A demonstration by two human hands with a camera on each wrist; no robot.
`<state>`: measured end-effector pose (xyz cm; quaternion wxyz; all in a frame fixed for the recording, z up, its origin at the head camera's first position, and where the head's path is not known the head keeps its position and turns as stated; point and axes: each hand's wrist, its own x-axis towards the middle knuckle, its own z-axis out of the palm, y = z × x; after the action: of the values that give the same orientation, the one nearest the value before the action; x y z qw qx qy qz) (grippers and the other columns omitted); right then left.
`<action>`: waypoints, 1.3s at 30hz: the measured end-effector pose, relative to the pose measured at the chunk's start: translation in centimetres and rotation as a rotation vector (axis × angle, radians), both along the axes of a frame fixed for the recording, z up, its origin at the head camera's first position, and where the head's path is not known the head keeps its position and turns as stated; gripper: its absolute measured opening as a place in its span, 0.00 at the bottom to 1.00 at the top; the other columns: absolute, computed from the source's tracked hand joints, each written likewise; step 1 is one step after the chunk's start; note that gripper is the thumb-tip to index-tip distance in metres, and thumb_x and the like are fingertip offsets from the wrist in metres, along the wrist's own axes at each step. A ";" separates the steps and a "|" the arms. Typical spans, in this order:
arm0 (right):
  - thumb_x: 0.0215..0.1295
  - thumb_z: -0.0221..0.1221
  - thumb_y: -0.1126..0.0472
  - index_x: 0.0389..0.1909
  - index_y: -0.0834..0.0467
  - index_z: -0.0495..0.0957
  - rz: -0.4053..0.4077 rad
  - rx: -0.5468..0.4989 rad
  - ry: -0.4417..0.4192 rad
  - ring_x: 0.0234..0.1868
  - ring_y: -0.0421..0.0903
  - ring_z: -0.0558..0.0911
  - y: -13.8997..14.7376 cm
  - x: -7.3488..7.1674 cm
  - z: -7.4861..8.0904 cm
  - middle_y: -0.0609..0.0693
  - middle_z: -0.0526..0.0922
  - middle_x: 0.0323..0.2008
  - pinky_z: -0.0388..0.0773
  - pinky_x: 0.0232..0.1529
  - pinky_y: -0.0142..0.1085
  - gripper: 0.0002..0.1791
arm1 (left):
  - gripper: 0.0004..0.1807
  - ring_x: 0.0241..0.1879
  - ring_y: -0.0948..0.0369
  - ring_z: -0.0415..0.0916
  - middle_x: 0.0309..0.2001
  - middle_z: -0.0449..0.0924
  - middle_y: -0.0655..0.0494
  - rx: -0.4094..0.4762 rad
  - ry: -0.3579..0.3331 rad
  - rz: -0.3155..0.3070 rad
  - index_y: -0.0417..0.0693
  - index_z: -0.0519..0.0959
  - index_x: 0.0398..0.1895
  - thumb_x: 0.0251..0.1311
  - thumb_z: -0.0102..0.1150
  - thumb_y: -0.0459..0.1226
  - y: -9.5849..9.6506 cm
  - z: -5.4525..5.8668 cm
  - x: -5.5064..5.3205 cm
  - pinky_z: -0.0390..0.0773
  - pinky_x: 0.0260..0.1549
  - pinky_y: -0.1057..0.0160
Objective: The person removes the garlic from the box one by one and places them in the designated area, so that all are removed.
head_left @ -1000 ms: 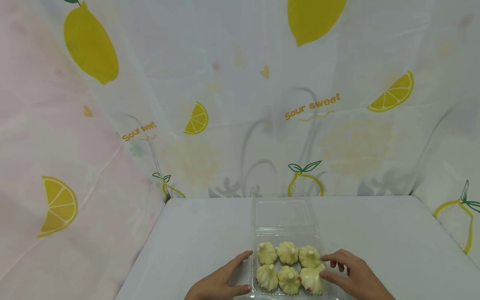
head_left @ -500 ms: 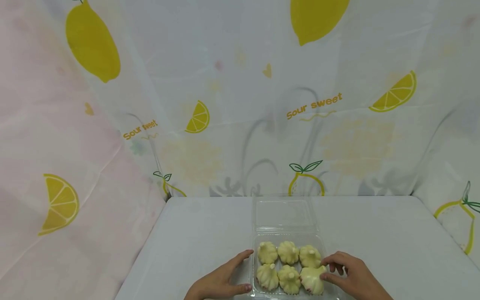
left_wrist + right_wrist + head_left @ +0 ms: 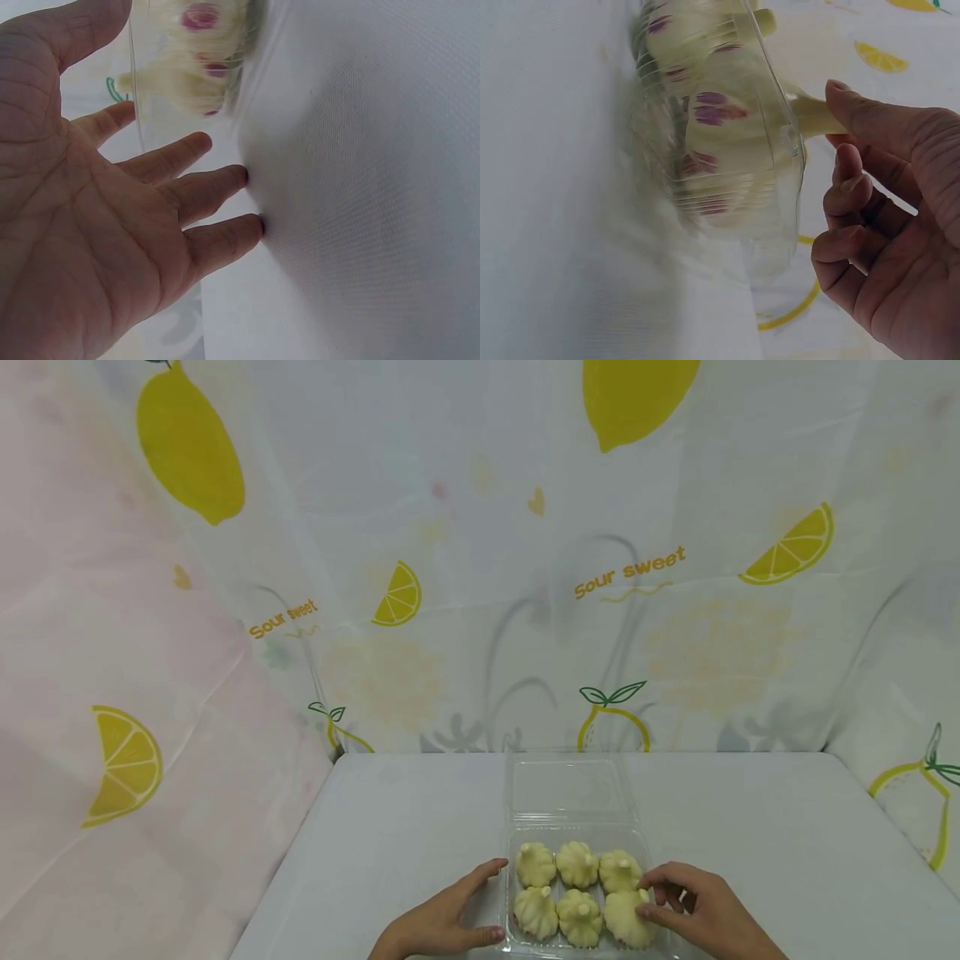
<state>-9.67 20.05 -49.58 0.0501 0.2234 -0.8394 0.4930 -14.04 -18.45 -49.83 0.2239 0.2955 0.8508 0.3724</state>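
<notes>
A clear plastic clamshell box [image 3: 645, 842] holds several pale cream garlic bulbs [image 3: 577, 864] in two rows. In the front right spot sits a garlic bulb [image 3: 626, 922] whose stem [image 3: 815, 118] my right hand [image 3: 697, 900] pinches between thumb and index finger; the other fingers curl loosely. Purple marks show on the bulbs low down in the right wrist view. My left hand [image 3: 442, 917] is spread at the box's left side, thumb and index fingertip near its wall. In the left wrist view, some of its fingertips [image 3: 253, 225] touch the white tabletop.
The box's clear lid [image 3: 567, 787] lies folded back behind it on the white table [image 3: 405, 810]. A lemon-printed cloth [image 3: 465, 560] hangs along the table's back and sides.
The front right garlic bulb has turned and stands more upright, its purple marks now less visible in the head view. My right hand has shifted slightly with it; my left hand stays put.
</notes>
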 end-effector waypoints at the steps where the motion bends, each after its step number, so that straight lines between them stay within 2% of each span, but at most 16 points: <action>1: 0.61 0.68 0.59 0.41 0.50 0.81 -0.007 -0.003 -0.011 0.23 0.35 0.73 0.0 0.0 0.2 0.36 0.75 0.28 0.72 0.21 0.31 0.08 | 0.44 0.71 0.45 0.56 0.75 0.54 0.47 -0.001 -0.006 0.003 0.64 0.52 0.77 0.62 0.62 0.56 0.0 0.0 0.0 0.63 0.64 0.44; 5: 0.62 0.68 0.61 0.42 0.52 0.81 -0.046 -0.027 -0.029 0.23 0.37 0.73 0.1 0.1 0.9 0.38 0.75 0.27 0.73 0.21 0.32 0.09 | 0.44 0.71 0.44 0.56 0.74 0.54 0.46 -0.002 -0.024 0.015 0.65 0.52 0.77 0.62 0.63 0.56 0.1 0.0 0.0 0.63 0.63 0.43; 8: 0.61 0.68 0.64 0.42 0.53 0.81 -0.087 -0.048 0.002 0.22 0.38 0.73 0.1 0.1 1.2 0.39 0.75 0.26 0.72 0.20 0.32 0.10 | 0.44 0.71 0.44 0.56 0.75 0.54 0.46 0.001 -0.031 0.014 0.65 0.52 0.77 0.62 0.63 0.56 0.1 -0.1 -0.1 0.63 0.63 0.42; 14: 0.58 0.69 0.66 0.41 0.52 0.82 -0.215 -0.071 0.038 0.21 0.39 0.73 0.3 0.2 1.9 0.40 0.75 0.25 0.72 0.19 0.32 0.12 | 0.44 0.71 0.44 0.55 0.75 0.53 0.46 0.002 -0.048 0.016 0.65 0.52 0.77 0.63 0.62 0.56 0.1 0.1 -0.1 0.63 0.63 0.42; 20: 0.60 0.69 0.66 0.42 0.52 0.82 -0.319 -0.049 0.067 0.21 0.40 0.74 1.1 -0.1 2.6 0.41 0.76 0.26 0.73 0.20 0.33 0.11 | 0.44 0.71 0.44 0.55 0.75 0.53 0.46 0.006 -0.055 0.014 0.64 0.52 0.77 0.63 0.62 0.56 0.0 0.2 0.0 0.62 0.63 0.42; 25: 0.61 0.68 0.65 0.42 0.52 0.82 -0.362 -0.026 0.092 0.21 0.43 0.76 1.9 -0.4 2.7 0.41 0.76 0.27 0.74 0.21 0.32 0.10 | 0.43 0.72 0.44 0.54 0.75 0.52 0.47 0.018 -0.057 0.009 0.64 0.51 0.77 0.63 0.61 0.56 0.0 0.1 0.0 0.61 0.64 0.43; 32: 0.58 0.69 0.68 0.41 0.57 0.82 -0.401 -0.018 0.149 0.22 0.40 0.76 3.3 -0.8 2.8 0.43 0.76 0.26 0.73 0.22 0.29 0.11 | 0.43 0.72 0.46 0.53 0.75 0.52 0.48 0.024 -0.055 0.006 0.65 0.51 0.77 0.63 0.61 0.56 -0.1 0.0 0.0 0.61 0.65 0.45; 39: 0.60 0.69 0.64 0.42 0.59 0.82 -0.455 0.001 0.072 0.23 0.42 0.76 4.5 -1.5 1.7 0.43 0.76 0.25 0.73 0.22 0.30 0.10 | 0.43 0.72 0.46 0.53 0.75 0.53 0.47 0.033 -0.026 -0.016 0.62 0.51 0.77 0.64 0.61 0.56 -0.1 0.1 0.0 0.61 0.65 0.46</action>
<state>-11.14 24.59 -47.85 0.1897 0.0459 -0.8660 0.4603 -14.07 -18.55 -49.70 0.2330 0.3009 0.8392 0.3886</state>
